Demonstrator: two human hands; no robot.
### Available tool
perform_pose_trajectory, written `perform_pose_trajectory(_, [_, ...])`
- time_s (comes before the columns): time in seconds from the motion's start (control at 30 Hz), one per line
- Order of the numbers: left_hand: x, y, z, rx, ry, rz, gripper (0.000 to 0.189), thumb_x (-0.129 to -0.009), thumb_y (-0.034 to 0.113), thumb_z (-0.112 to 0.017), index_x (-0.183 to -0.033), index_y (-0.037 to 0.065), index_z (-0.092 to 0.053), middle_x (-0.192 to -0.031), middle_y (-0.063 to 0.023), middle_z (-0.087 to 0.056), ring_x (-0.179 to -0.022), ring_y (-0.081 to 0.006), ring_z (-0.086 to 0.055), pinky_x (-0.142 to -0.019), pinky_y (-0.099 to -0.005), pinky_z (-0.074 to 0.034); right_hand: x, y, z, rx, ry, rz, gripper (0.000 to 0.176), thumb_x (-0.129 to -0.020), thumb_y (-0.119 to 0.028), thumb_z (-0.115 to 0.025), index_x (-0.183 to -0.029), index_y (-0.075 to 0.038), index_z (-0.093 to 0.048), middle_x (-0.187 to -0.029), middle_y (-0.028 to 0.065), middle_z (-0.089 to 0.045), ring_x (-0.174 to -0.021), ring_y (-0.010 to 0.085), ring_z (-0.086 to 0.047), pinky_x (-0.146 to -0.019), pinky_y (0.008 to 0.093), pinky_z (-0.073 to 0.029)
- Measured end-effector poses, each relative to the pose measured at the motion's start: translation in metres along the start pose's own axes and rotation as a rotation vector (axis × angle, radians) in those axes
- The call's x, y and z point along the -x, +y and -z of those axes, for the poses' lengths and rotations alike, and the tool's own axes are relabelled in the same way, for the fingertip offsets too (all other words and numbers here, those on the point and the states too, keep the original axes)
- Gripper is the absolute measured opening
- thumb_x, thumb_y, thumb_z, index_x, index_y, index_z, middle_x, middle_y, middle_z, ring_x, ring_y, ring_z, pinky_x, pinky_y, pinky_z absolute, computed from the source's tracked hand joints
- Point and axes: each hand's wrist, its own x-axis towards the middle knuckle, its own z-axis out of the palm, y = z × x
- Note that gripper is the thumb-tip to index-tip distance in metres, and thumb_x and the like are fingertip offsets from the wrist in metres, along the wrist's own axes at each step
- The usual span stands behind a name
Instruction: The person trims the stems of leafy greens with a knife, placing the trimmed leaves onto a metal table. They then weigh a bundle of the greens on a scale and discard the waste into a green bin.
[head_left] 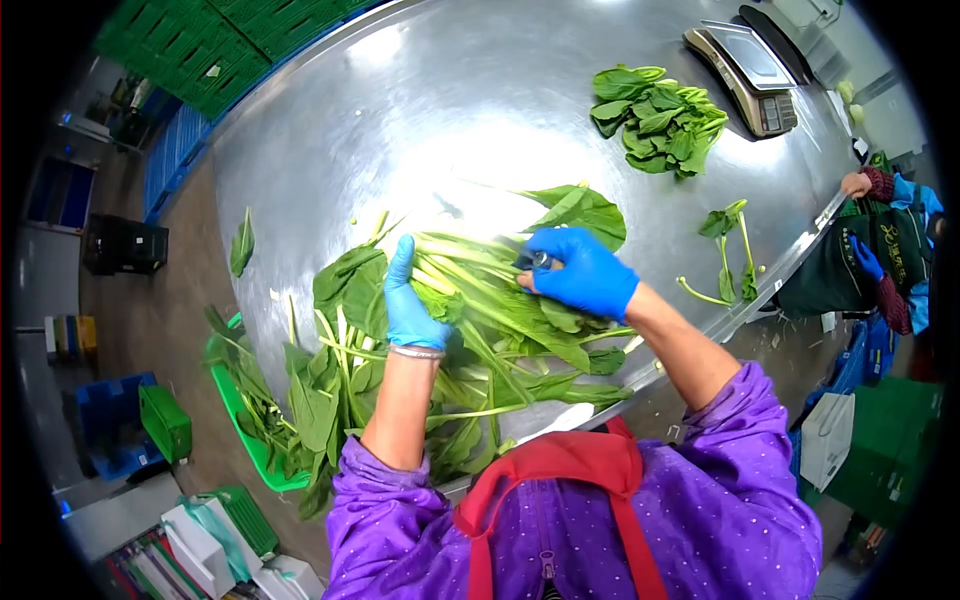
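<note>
My left hand (412,312), in a blue glove, is closed around a bunch of leafy greens (475,268) with long pale stems. Its thumb points up along the cut ends. My right hand (585,275), also gloved in blue, grips a small knife (540,260) with a dark handle, close against the right side of the stems; its blade is blurred. Under both hands lies a loose heap of the same greens (315,410), spread along the near edge of the metal table. One broad leaf (585,212) rests just beyond my right hand.
A trimmed pile of greens (660,120) lies at the far right beside a weighing scale (750,80). Loose stems (728,255) lie near the right edge. A green basket (255,450) stands at the left corner. Another person (890,240) works beyond the table's right side.
</note>
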Motion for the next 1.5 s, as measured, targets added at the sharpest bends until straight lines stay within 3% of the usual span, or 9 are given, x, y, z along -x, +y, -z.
perform_pose_trajectory(0.4, [-0.027,0.04,0.043,0.171,0.046,-0.24,0.042,-0.086,0.029,-0.061,-0.118,0.002,-0.057,-0.116,-0.0127,-0.061,-0.108,-0.0252,-0.058,-0.1,-0.0387,-0.044,0.065,-0.019,0.069,-0.222,-0.369,-0.17,0.032,-0.079,-0.026,-0.07,-0.098,0.0,-0.064,-0.081,0.0023,-0.059,-0.074,0.0085,-0.053,-0.066,0.0258,-0.044])
perform_pose_trajectory(0.57, [-0.03,0.075,0.041,0.116,0.14,-0.315,0.048,-0.087,0.03,-0.058,-0.125,0.002,-0.052,-0.128,-0.0116,-0.055,-0.121,-0.0258,-0.049,-0.107,-0.0425,-0.035,0.075,0.013,0.053,-0.38,0.071,-0.391,0.037,-0.083,-0.022,-0.068,-0.112,-0.001,-0.063,-0.106,0.0067,-0.066,-0.077,0.0076,-0.057,-0.063,0.0238,-0.044])
perform_pose_trajectory(0.8, [-0.058,0.058,0.022,-0.03,0.051,-0.203,0.052,-0.088,0.034,-0.054,-0.129,0.002,-0.048,-0.133,-0.0119,-0.05,-0.124,-0.0264,-0.045,-0.107,-0.0442,-0.034,0.078,0.038,0.048,-0.481,0.168,-0.43,0.038,-0.083,-0.029,-0.066,-0.111,-0.004,-0.065,-0.09,0.0019,-0.067,-0.061,0.004,-0.049,-0.052,0.019,-0.039])
perform_pose_trajectory(0.97, [-0.104,0.003,-0.089,-0.458,0.044,-0.219,0.055,-0.081,0.034,-0.065,-0.124,0.003,-0.051,-0.118,-0.0109,-0.057,-0.106,-0.0233,-0.056,-0.093,-0.0403,-0.046,0.124,0.097,0.04,-0.631,0.257,-0.516,0.035,-0.087,-0.029,-0.065,-0.111,-0.005,-0.065,-0.092,0.0012,-0.067,-0.071,0.0043,-0.054,-0.055,0.018,-0.04])
perform_pose_trajectory(1.03, [-0.148,-0.031,-0.136,-0.554,-0.233,-0.149,0.048,-0.083,0.03,-0.064,-0.121,0.003,-0.054,-0.107,-0.0113,-0.061,-0.101,-0.0219,-0.059,-0.087,-0.0344,-0.048,0.145,0.121,0.034,-0.652,0.3,-0.531,0.037,-0.086,-0.037,-0.065,-0.106,-0.006,-0.066,-0.084,0.0019,-0.066,-0.062,0.0049,-0.05,-0.054,0.0204,-0.042])
perform_pose_trajectory(1.17, [-0.196,-0.137,-0.271,-0.931,-0.515,-0.274,0.016,-0.075,0.015,-0.068,-0.087,0.005,-0.062,-0.077,-0.0023,-0.061,-0.065,-0.0117,-0.057,-0.059,-0.0284,-0.046,0.182,0.142,0.048,-0.694,0.38,-0.588,0.038,-0.087,-0.035,-0.065,-0.108,-0.004,-0.064,-0.086,0.0026,-0.066,-0.063,0.0051,-0.052,-0.054,0.0203,-0.043])
perform_pose_trajectory(1.33, [-0.248,-0.264,-0.344,-1.388,-0.824,-0.457,0.033,-0.071,0.024,-0.075,-0.093,0.002,-0.065,-0.081,-0.0043,-0.066,-0.068,-0.013,-0.061,-0.065,-0.0289,-0.048,0.217,0.176,0.065,-0.743,0.476,-0.622,0.029,-0.088,-0.026,-0.064,-0.108,-0.004,-0.064,-0.088,0.003,-0.066,-0.07,0.0046,-0.056,-0.057,0.0193,-0.045])
perform_pose_trajectory(1.43, [-0.251,-0.33,-0.36,-1.836,-0.84,-0.624,0.051,-0.065,0.04,-0.073,-0.101,0.006,-0.061,-0.095,-0.0186,-0.066,-0.09,-0.0353,-0.063,-0.078,-0.043,-0.049,0.229,0.197,0.071,-0.736,0.453,-0.683,0.029,-0.089,-0.024,-0.064,-0.11,-0.003,-0.063,-0.089,0.0036,-0.066,-0.075,0.006,-0.057,-0.061,0.0209,-0.046])
perform_pose_trajectory(1.5, [-0.259,-0.37,-0.364,-2.053,-0.867,-0.642,0.065,-0.062,0.041,-0.076,-0.116,0.012,-0.054,-0.104,-0.0199,-0.063,-0.094,-0.0355,-0.061,-0.08,-0.0439,-0.048,0.234,0.214,0.066,-0.775,0.494,-0.601,0.029,-0.089,-0.022,-0.064,-0.11,-0.003,-0.063,-0.089,0.0036,-0.066,-0.076,0.0071,-0.057,-0.065,0.0227,-0.047])
